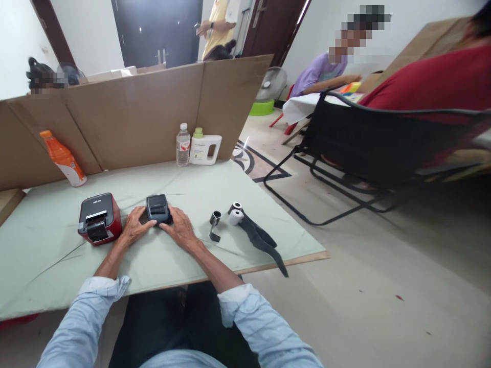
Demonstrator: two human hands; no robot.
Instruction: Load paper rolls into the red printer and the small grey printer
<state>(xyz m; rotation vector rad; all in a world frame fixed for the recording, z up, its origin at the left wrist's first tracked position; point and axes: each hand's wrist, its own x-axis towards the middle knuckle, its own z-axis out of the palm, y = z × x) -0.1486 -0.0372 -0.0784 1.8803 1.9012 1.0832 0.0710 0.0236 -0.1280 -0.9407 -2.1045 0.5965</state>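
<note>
A small black portable printer (157, 207) sits on the pale green tabletop (161, 271), between my two hands. My left hand (134, 225) grips its left side, with the thumb at the front edge. On the opposite side my right hand (179, 227) holds it, thumb also at the front. Left of my left hand stands a larger red and black label printer (98, 217). To the right of my right hand lie a small dark roll with a loose strip (215, 225), a white paper roll (235, 217) and long black strips (261, 237).
A cardboard partition (146, 117) borders the table's back. Before it stand an orange bottle (63, 157), a clear water bottle (183, 145) and a white jug (205, 149). A black folding chair (353, 138) with a person in red is at the right. Other people are beyond.
</note>
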